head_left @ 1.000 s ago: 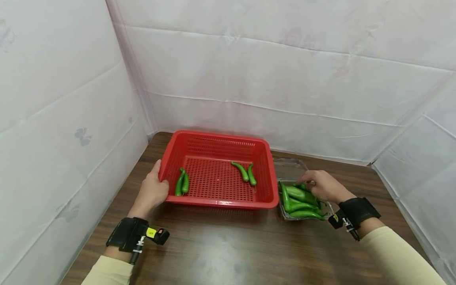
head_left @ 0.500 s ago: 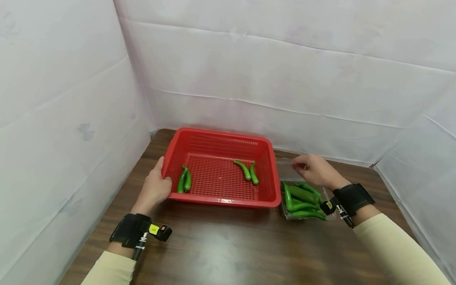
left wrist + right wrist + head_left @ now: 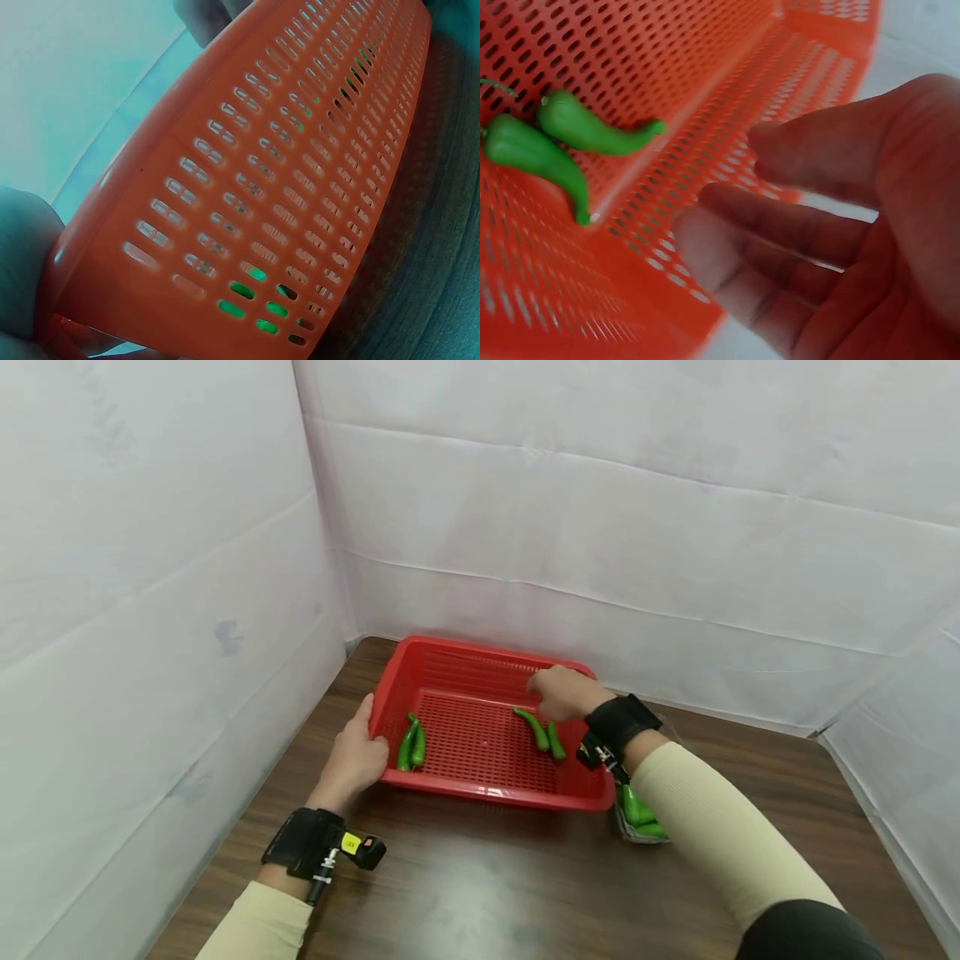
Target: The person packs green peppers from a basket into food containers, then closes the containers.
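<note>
A red slotted basket (image 3: 480,656) sits on a dark wooden table. My left hand (image 3: 356,760) grips its left rim; in the left wrist view the basket wall (image 3: 285,172) fills the frame. Two green peppers (image 3: 411,745) lie at the basket's left side, and two more (image 3: 542,733) at its right. My right hand (image 3: 558,689) hovers over that right pair, fingers loosely bent and holding nothing. In the right wrist view this hand (image 3: 832,225) is above the basket floor, with the pair of peppers (image 3: 562,139) to its left.
A clear plastic container (image 3: 637,814) with several green peppers stands right of the basket, mostly hidden by my right forearm. White sheeted walls close in the table (image 3: 487,877) at the left, back and right. Bare wood lies in front of the basket.
My right hand has left the clear container and moved left, over the basket's right side. The left hand stays on the basket's rim.
</note>
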A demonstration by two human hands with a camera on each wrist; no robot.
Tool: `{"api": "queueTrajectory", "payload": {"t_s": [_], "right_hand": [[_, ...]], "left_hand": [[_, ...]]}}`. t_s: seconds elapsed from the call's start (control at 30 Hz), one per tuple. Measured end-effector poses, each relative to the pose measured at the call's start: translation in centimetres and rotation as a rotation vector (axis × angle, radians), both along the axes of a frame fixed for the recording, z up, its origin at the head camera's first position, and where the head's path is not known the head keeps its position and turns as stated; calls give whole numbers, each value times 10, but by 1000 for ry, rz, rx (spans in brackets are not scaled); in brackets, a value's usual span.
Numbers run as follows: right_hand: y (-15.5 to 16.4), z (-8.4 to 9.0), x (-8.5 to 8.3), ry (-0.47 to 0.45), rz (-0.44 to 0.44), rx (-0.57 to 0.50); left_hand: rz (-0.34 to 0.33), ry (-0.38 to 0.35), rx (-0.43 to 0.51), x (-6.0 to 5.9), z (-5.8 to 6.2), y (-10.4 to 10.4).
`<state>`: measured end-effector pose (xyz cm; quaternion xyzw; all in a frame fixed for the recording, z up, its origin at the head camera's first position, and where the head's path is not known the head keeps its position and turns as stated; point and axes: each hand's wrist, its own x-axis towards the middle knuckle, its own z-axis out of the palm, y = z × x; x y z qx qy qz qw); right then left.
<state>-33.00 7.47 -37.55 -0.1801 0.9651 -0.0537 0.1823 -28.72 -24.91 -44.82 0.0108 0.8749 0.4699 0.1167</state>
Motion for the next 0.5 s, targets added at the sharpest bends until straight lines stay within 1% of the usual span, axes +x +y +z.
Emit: {"api": "queueTrajectory", "payload": {"t_s": [0.07,0.2,0.3,0.43,0.5], "right_hand": [[-3,-9,-7,-49,-54,42],[-3,-28,-14,-82,-128,87],[-4,-43,-16,-72,-166,107],[-4,-62,-15,-111,-225,131],[-1,-68,-14,-130,-249,127]], "left_hand": [[0,1,-2,0,0,3],[-4,1,2,-1,0,9],[-4,0,7,-1,0,13],[-18,-5,9,-1,0,18],[-26,-2,11,-1,0,21]]}}
